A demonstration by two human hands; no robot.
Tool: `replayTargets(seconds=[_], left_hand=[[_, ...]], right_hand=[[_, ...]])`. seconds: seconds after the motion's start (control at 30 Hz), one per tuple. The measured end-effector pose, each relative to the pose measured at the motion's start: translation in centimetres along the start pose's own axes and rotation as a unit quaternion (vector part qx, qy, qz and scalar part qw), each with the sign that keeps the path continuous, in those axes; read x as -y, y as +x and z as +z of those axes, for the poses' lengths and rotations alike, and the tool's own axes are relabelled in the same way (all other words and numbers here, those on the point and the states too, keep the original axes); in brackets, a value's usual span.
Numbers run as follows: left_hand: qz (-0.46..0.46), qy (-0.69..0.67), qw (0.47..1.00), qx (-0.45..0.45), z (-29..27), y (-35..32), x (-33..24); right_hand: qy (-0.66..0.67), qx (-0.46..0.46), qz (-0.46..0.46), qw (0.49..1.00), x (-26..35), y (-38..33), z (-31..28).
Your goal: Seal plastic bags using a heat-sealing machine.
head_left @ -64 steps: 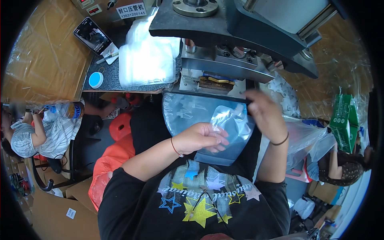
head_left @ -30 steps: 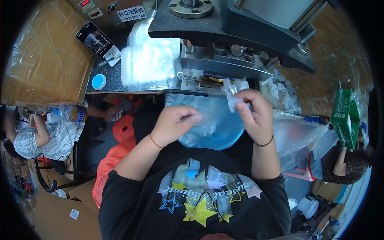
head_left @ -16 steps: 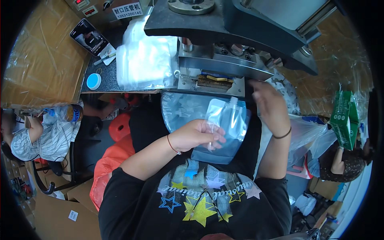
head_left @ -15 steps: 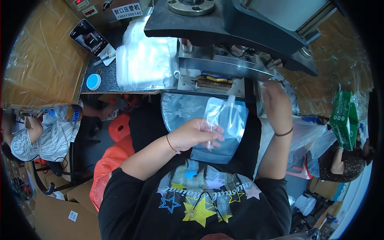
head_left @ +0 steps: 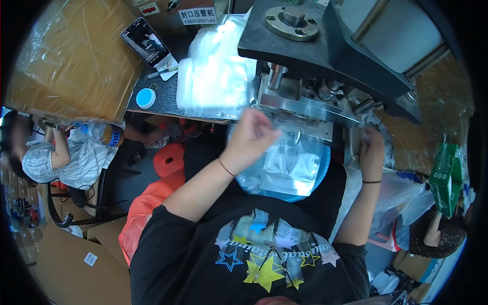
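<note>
My left hand (head_left: 251,134) is raised at the front of a metal press (head_left: 300,99), by the near right corner of a stack of clear plastic pouches (head_left: 213,84). Its fingers are bent and smeared by motion, so their grip is unclear. Just below it, a clear pouch (head_left: 290,175) lies over a blue basin (head_left: 323,175) on my lap. My right hand (head_left: 372,147) reaches down at a tray of small pale parts (head_left: 384,134) to the right of the press. Its fingers point downward, and the fingertips are hard to make out.
A phone (head_left: 146,43) leans on a stand at the back left, near a pen (head_left: 162,72) and a round blue-lidded tub (head_left: 146,98). Large wrapped cartons (head_left: 76,61) flank the bench. Other people (head_left: 66,157) sit left and right. A red stool (head_left: 169,159) stands left of my legs.
My left hand has moved up from the pouch to the press front. My right hand has lowered at the parts tray. The pouch now lies flatter over the basin, and the view has shifted.
</note>
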State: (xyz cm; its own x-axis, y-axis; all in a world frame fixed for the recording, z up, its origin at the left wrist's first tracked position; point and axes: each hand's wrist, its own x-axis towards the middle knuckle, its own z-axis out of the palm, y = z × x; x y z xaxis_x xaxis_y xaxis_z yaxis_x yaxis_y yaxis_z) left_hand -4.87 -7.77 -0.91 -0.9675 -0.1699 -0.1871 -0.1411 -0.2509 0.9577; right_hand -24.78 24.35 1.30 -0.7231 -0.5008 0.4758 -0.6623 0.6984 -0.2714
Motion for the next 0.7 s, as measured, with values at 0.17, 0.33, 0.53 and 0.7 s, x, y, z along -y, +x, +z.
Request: replayTargets(seconds=[0.17,0.33,0.53,0.7], left_hand=[[0.227,0.755,0.577,-0.215,-6.5,-2.0,-1.9],[0.280,0.585,0.736,-0.193,-6.2,-5.1,-1.4],[0.109,0.133,0.983,-0.058,-1.1,-5.7,-1.9],[0.057,0.216,0.975,0.018,2.0,-4.9,0.1]], right_hand=[[-0.019,0.016,0.044,0.999,-0.3,-0.3,-0.8],[-0.008,-0.040,-0.051,0.998,3.2,0.2,-4.1],[0.353,0.113,0.066,0.926,9.2,-1.5,-3.2],[0.547,0.080,0.096,0.828,14.2,0.2,-3.6]])
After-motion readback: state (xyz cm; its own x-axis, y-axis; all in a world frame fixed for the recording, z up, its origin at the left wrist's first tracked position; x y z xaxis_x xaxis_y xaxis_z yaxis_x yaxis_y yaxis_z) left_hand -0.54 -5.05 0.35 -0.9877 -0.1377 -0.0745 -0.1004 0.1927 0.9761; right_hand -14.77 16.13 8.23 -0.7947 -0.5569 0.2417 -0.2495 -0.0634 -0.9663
